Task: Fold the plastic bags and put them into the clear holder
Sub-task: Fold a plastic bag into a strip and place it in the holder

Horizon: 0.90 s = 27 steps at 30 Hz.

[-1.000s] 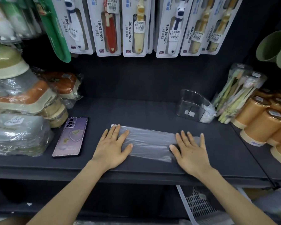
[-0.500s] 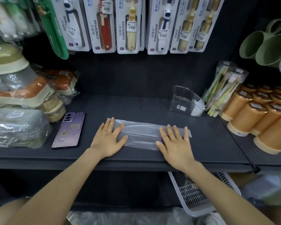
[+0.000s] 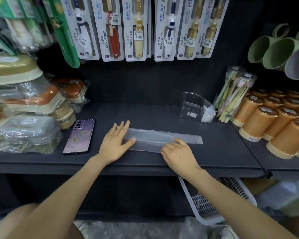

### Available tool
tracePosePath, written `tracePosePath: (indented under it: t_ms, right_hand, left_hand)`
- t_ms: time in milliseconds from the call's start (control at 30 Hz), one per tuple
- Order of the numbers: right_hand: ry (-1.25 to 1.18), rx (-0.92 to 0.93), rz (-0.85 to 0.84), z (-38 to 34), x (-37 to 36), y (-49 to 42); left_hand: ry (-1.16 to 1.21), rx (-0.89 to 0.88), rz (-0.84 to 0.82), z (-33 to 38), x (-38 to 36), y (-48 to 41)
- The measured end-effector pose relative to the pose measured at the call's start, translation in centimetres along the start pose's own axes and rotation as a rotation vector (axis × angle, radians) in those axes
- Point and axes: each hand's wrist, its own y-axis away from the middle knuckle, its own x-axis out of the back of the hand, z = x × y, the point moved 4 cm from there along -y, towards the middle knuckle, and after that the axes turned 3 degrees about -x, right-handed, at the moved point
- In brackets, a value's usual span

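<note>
Far right on the dark shelf (image 3: 145, 114) stands the clear holder (image 3: 192, 105), tilted back, with a wad of white folded bags (image 3: 208, 115) in its right-hand compartment; its left compartment shows only a small label. Below the shelf's near edge, a white slotted basket (image 3: 202, 204) sticks out; what it holds cannot be made out.

At the left are stacked film-wrapped boxes (image 3: 24, 131), then a purple phone (image 3: 79, 136) lying flat. Carded toothbrushes (image 3: 136, 28) hang along the far wall. Right of the holder come bundled toothbrush packs (image 3: 231, 94), orange canisters (image 3: 259, 121) and green mugs (image 3: 269, 50). Nothing lies between the bag and the holder.

The plastic bag (image 3: 154, 137) lies as a long flat strip along the shelf's near part. The left hand (image 3: 116, 142) rests flat and relaxed on the strip's left end, with its fingers straight and its thumb on the film. The right hand (image 3: 179, 153) sits at the strip's near edge, knuckles up, fingers bent onto the film; whether they pinch it cannot be told.
</note>
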Motion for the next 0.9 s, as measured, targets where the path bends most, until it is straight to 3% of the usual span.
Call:
tracePosePath:
  t_ms: [133,200,467,567,700,900]
  right_hand:
    - [-0.151,-0.027,0.07,0.8,2.0,1.9]
    - [-0.264,-0.023,0.042,1.1,2.8,2.6]
    - [-0.588,-0.22,-0.36,3.7,2.2,1.7]
    - [-0.688,-0.308,-0.397,4.4,2.1,0.4]
    - [-0.756,-0.425,-0.465,5.3,1.4,-1.3]
    - [-0.863,-0.548,-0.457,6.2,0.8,-1.7]
  left_hand:
    - [0.035,-0.272,0.084,1.1,0.9,3.7]
    - [0.04,-0.307,0.092,0.9,1.0,4.7]
    - [0.22,-0.112,0.118,0.0,1.0,3.5]
    - [0.331,0.019,0.099,-1.0,0.3,2.3]
    - [0.294,0.14,0.158,-0.9,0.0,1.1]
    - [0.122,0.145,0.124,-0.5,-0.4,-0.1]
